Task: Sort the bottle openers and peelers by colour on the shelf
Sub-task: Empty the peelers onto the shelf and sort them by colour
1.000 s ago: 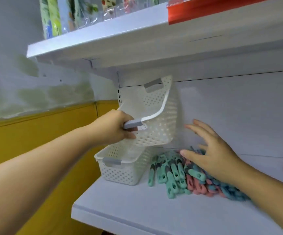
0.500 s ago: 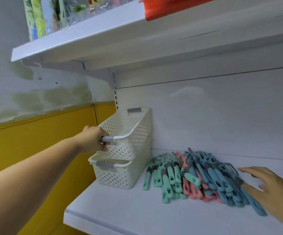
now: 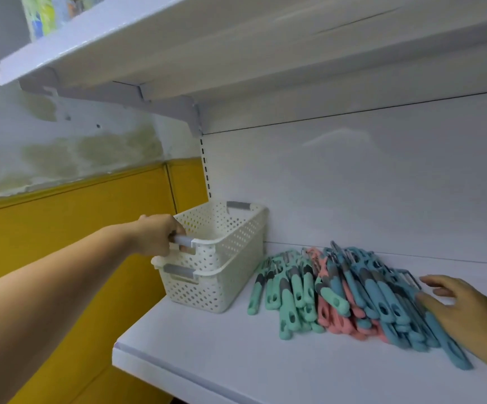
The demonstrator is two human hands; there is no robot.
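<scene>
A heap of peelers and bottle openers (image 3: 350,295) lies on the white shelf (image 3: 236,363), with mint green handles on the left, pink in the middle and blue on the right. Two white perforated baskets stand nested at the shelf's left end. My left hand (image 3: 157,237) grips the grey handle of the upper basket (image 3: 230,237), which sits in the lower basket (image 3: 204,290). My right hand (image 3: 463,310) rests with straight fingers on the blue tools at the heap's right side.
Another white shelf (image 3: 178,45) hangs overhead, with colourful packages (image 3: 39,16) on its left end. The white back panel (image 3: 382,176) stands right behind the heap. Left of the shelving is a yellow and stained grey wall (image 3: 70,205).
My left hand has brought the tilted upper basket down into the lower one. My right hand slid from the heap's middle to its right side. The view has shifted.
</scene>
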